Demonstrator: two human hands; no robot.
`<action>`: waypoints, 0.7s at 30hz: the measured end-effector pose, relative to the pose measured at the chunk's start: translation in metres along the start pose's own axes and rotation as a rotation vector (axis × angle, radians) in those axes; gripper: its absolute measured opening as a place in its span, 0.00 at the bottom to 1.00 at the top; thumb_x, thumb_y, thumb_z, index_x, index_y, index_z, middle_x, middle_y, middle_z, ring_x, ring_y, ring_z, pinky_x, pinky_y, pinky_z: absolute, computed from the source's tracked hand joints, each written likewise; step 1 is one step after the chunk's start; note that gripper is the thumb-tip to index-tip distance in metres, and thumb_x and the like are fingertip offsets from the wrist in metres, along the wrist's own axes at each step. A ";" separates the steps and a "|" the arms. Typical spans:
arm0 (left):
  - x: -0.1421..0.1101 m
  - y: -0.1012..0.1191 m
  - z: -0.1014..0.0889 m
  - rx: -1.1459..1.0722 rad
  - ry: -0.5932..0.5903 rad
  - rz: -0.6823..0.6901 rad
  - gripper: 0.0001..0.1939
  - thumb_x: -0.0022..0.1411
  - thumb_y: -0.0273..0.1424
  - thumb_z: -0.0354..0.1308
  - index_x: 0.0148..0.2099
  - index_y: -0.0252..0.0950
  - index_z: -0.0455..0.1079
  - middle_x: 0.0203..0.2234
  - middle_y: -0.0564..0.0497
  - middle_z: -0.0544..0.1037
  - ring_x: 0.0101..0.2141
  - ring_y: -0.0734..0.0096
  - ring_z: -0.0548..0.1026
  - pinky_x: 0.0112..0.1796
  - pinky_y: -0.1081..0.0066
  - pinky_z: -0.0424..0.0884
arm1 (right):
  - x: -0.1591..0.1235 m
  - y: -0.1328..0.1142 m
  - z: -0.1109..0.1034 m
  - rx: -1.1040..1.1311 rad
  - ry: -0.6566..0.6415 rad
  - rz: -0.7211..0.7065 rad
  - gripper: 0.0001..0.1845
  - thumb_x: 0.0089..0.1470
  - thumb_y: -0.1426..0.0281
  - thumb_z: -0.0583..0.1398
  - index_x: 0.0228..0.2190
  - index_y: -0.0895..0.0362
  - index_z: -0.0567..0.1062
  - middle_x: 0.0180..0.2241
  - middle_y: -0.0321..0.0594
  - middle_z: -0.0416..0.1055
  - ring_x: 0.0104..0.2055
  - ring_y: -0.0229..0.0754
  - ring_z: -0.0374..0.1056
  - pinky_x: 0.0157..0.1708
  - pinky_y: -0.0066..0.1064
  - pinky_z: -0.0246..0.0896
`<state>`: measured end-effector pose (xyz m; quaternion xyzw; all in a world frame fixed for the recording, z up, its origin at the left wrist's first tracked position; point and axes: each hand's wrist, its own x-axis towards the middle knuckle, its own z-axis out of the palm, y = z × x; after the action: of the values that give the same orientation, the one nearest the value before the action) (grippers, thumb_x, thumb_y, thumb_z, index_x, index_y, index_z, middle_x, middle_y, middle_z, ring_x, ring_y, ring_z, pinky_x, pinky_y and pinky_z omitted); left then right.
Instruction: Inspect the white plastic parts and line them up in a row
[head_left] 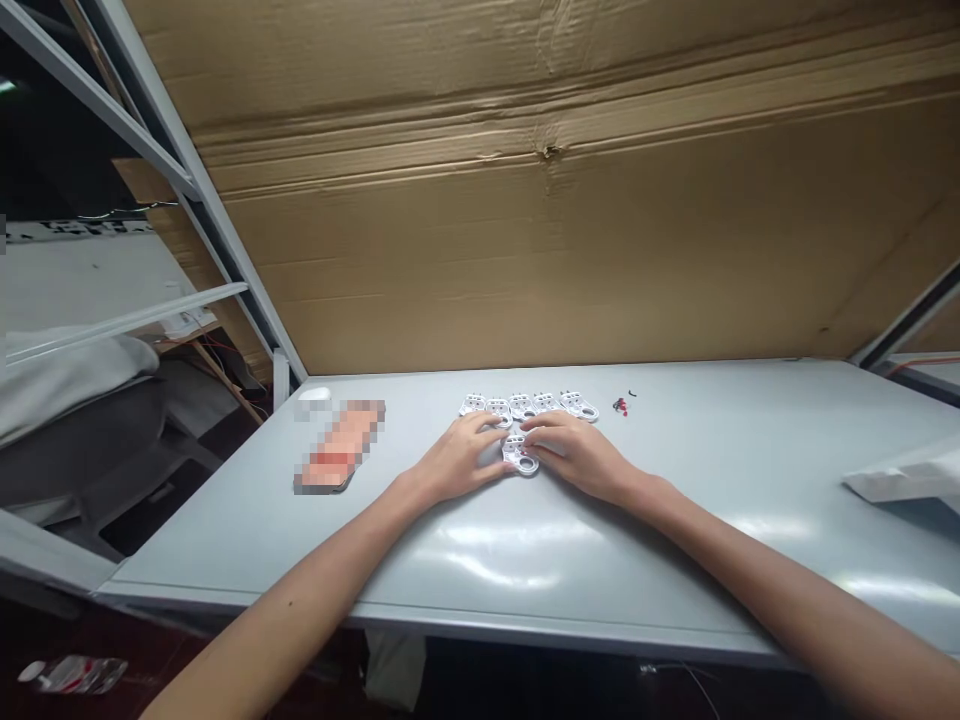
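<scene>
Between my two hands a small white plastic part (pixel 520 456) lies on the table, with a round ring at its near end and small holes at its far end. My left hand (pixel 459 458) grips it from the left, thumb at its near left edge and fingers by its far left side. From the right, my right hand (pixel 579 457) closes its fingertips on the part's upper right side. Just beyond my fingers, several similar white parts (pixel 576 405) stand in a row, some partly hidden by my hands. Tiny red and black pieces (pixel 621 406) lie to the right of that row.
The pale grey table (pixel 675 560) ends behind at a tall cardboard panel (pixel 585 260). On its left lie a blurred-out orange object (pixel 341 447) and a small white object (pixel 315 397). White sheet material (pixel 907 475) sits at the right edge. Metal frame posts (pixel 217 220) rise at left.
</scene>
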<state>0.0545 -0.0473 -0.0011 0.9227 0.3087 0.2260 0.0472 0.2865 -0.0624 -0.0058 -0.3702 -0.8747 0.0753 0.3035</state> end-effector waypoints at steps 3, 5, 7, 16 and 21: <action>0.000 0.001 -0.001 -0.005 -0.010 -0.009 0.18 0.65 0.40 0.61 0.55 0.40 0.73 0.56 0.41 0.71 0.57 0.52 0.68 0.57 0.53 0.66 | 0.000 -0.001 0.000 -0.023 -0.031 -0.024 0.14 0.62 0.71 0.55 0.40 0.52 0.82 0.46 0.47 0.78 0.48 0.52 0.72 0.44 0.45 0.69; 0.001 0.001 -0.002 -0.013 -0.008 -0.002 0.18 0.65 0.40 0.61 0.54 0.39 0.73 0.55 0.40 0.72 0.57 0.52 0.69 0.56 0.54 0.66 | 0.000 -0.003 -0.003 -0.019 -0.043 -0.039 0.14 0.62 0.72 0.55 0.40 0.52 0.81 0.47 0.48 0.77 0.47 0.52 0.72 0.44 0.45 0.69; 0.001 0.001 -0.002 -0.021 -0.002 0.009 0.18 0.66 0.40 0.60 0.54 0.40 0.73 0.55 0.40 0.72 0.56 0.52 0.69 0.56 0.54 0.67 | 0.000 -0.005 -0.007 -0.018 -0.044 -0.057 0.15 0.61 0.72 0.55 0.40 0.52 0.81 0.47 0.48 0.76 0.48 0.52 0.72 0.45 0.46 0.69; 0.000 0.001 -0.007 -0.019 -0.022 0.029 0.18 0.65 0.41 0.60 0.53 0.38 0.73 0.54 0.40 0.72 0.55 0.53 0.70 0.55 0.56 0.68 | -0.001 -0.012 -0.023 0.006 -0.176 -0.092 0.15 0.60 0.74 0.55 0.39 0.50 0.82 0.51 0.44 0.75 0.50 0.50 0.71 0.48 0.44 0.67; 0.003 0.008 -0.004 0.008 -0.019 0.008 0.24 0.59 0.45 0.65 0.53 0.38 0.72 0.52 0.40 0.73 0.54 0.51 0.70 0.54 0.55 0.68 | -0.001 -0.017 -0.022 0.070 -0.196 -0.104 0.17 0.59 0.75 0.56 0.44 0.50 0.80 0.54 0.44 0.73 0.51 0.50 0.71 0.50 0.44 0.67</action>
<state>0.0590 -0.0523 0.0058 0.9263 0.3053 0.2162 0.0456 0.2896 -0.0773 0.0170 -0.3043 -0.9151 0.1260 0.2327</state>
